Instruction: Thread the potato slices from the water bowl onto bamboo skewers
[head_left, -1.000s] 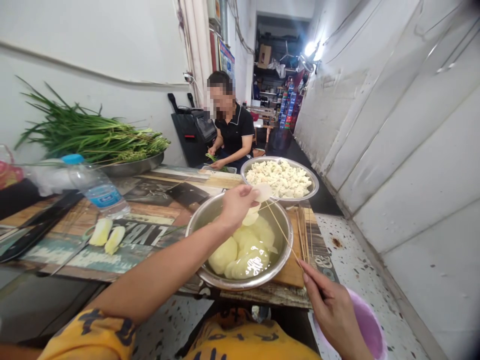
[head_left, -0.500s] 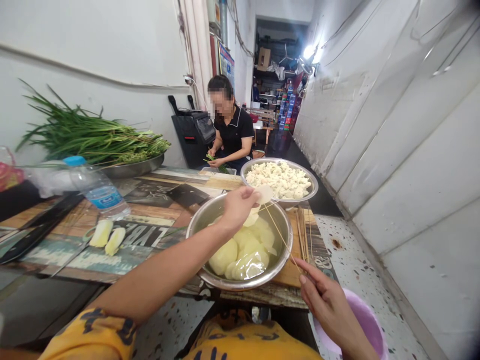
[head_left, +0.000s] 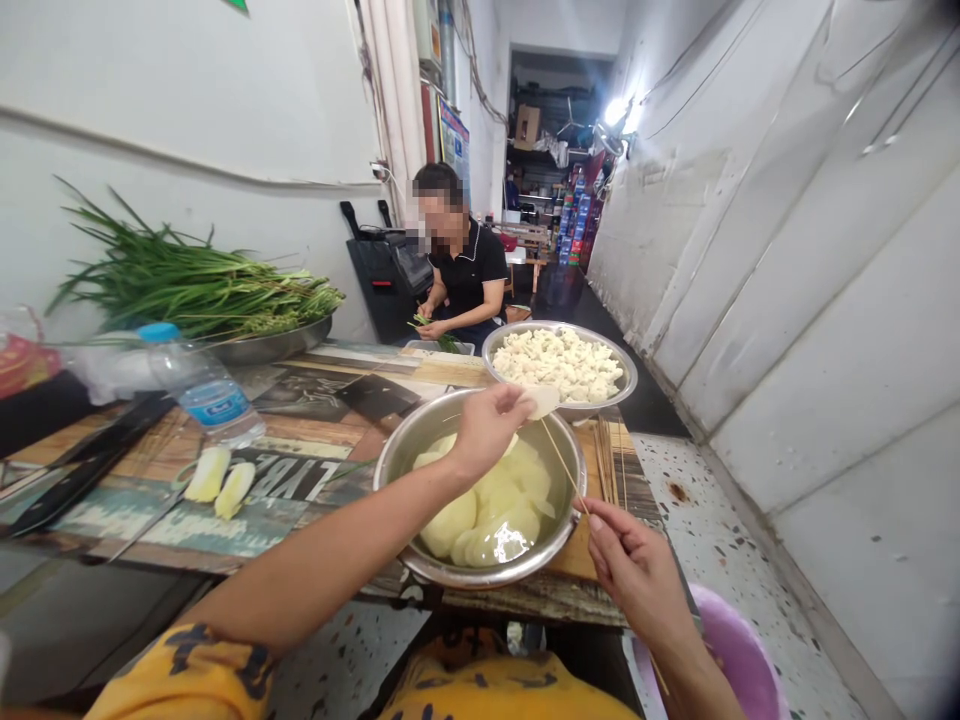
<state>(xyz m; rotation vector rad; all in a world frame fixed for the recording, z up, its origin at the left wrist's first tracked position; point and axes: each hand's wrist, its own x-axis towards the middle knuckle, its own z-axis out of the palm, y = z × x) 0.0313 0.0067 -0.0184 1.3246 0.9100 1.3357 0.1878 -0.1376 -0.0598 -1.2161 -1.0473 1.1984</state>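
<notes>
My left hand [head_left: 486, 432] is closed in a pinch on a thin, pale potato slice [head_left: 541, 402] above the far rim of a steel bowl [head_left: 384, 462]. Peeled potato slices [head_left: 491, 500] lie in water inside that bowl. Between thumb and fingers, my right hand [head_left: 634, 565] grips a bamboo skewer [head_left: 564, 466] at the bowl's right side. The skewer slants up leftward, its tip at the slice's lower edge; whether it pierces the slice I cannot tell. More skewers [head_left: 604, 460] lie on a wooden board right of the bowl.
Behind stands a basin of cauliflower florets [head_left: 559, 365]. Leftward are a water bottle [head_left: 214, 400], cabbage pieces [head_left: 208, 475], a black-handled knife [head_left: 71, 485] and a pan of green chives [head_left: 202, 290]. A co-worker [head_left: 465, 270] sits beyond the table, handling greens. A purple bucket [head_left: 742, 650] stands at lower right.
My left hand has shifted slightly right with the potato slice. My right hand has moved slightly up and left, and the skewer has shifted with it.
</notes>
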